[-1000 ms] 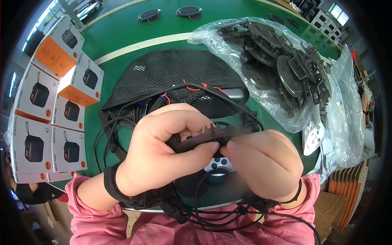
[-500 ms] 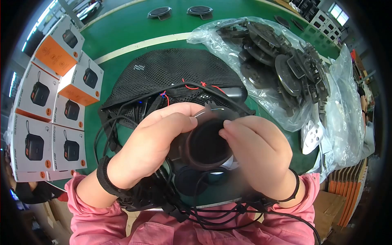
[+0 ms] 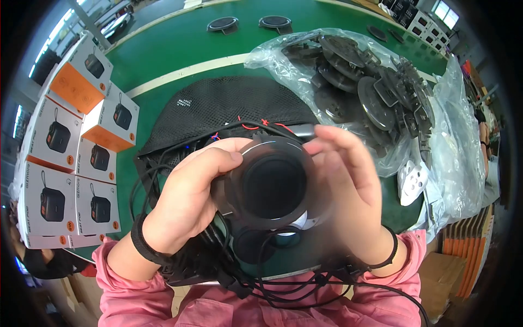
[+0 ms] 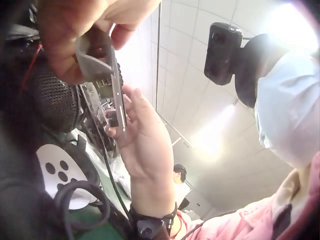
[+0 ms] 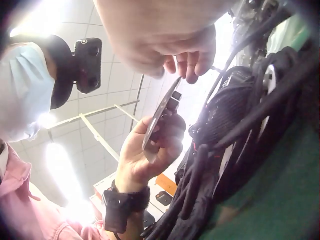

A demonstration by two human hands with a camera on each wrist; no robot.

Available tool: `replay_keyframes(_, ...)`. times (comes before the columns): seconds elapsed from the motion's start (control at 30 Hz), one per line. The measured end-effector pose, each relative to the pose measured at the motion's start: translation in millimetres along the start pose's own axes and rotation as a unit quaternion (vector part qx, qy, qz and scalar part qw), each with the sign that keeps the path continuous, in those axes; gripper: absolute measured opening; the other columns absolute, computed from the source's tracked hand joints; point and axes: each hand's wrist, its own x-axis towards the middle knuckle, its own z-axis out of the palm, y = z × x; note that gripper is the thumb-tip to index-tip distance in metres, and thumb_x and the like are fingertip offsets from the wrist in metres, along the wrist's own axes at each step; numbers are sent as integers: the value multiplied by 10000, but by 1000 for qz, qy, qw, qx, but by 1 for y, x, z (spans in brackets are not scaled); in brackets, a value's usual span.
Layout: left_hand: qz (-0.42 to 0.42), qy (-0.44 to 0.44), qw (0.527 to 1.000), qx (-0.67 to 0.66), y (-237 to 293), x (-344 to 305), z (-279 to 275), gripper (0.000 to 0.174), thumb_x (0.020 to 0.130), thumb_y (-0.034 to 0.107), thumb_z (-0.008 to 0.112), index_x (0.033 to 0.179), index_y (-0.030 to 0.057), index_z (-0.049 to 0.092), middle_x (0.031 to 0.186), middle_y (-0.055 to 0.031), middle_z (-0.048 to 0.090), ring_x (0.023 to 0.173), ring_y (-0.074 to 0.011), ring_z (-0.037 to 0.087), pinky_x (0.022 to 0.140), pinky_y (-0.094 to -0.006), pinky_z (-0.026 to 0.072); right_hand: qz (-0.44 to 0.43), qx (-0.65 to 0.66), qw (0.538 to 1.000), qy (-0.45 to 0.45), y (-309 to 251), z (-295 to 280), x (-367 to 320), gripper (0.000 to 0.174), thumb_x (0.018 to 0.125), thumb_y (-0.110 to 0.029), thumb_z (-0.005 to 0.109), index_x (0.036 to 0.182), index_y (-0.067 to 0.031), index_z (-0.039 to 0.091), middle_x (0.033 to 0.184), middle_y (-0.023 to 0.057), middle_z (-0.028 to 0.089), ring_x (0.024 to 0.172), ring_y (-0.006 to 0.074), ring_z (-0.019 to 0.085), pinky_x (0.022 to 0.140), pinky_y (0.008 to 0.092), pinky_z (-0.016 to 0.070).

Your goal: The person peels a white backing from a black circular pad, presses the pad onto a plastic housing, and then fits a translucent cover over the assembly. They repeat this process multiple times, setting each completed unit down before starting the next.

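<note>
At the centre of the frame we see a round black plastic disc (image 3: pixel 269 182) held up on edge, its face towards the head camera. The left hand (image 3: pixel 188 201) grips its left rim, with the thumb on the front face and the fingers curled behind. The right hand (image 3: pixel 348 191), blurred, is at the right rim with its fingers straight and spread, clasping nothing; we cannot tell whether they touch the disc. Behind lies a black mesh bag (image 3: pixel 229 103), and at upper right a clear plastic bag of dark parts (image 3: pixel 359 82), both on a green table (image 3: pixel 180 43).
</note>
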Motion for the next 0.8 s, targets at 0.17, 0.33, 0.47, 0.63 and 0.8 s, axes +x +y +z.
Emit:
replay_keyframes(0.17,24,4,1000,2,5,0,4,336,819,115,361,1073,-70,479,1001,-130,563,877,-168,558,795,-266,439,196,233,947,-100,-2,4,8,369,843,-3,488,1191,10,366,1072,86,532,885,107,550,694,227,471)
replay_keyframes(0.33,55,8,989,135,19,7,-8,236,814,88,455,1011,-23,522,936,-77,572,839,-137,554,761,-247,438,212,222,949,-74,-7,0,13,399,840,-33,506,1206,5,352,1009,81,556,826,105,563,625,215,484)
replay_keyframes(0.47,182,83,973,116,62,39,-24,142,827,115,498,917,25,561,849,-26,586,692,-99,550,651,-257,463,222,174,958,-57,-3,-2,13,411,874,-188,476,1222,-18,340,959,67,557,799,117,541,659,239,442)
replay_keyframes(0.63,133,234,953,137,113,114,-93,86,782,166,564,733,100,539,628,15,536,522,-84,437,500,-206,365,195,164,965,-62,-1,-6,15,304,853,-135,457,1125,-1,437,912,68,564,729,99,527,627,220,408)
replay_keyframes(0.8,74,245,946,201,122,163,-164,108,784,161,558,757,84,486,625,7,479,585,-98,438,499,-236,371,165,183,968,-44,-4,-9,14,247,855,-111,441,1077,-7,470,831,44,570,657,66,506,600,202,391)
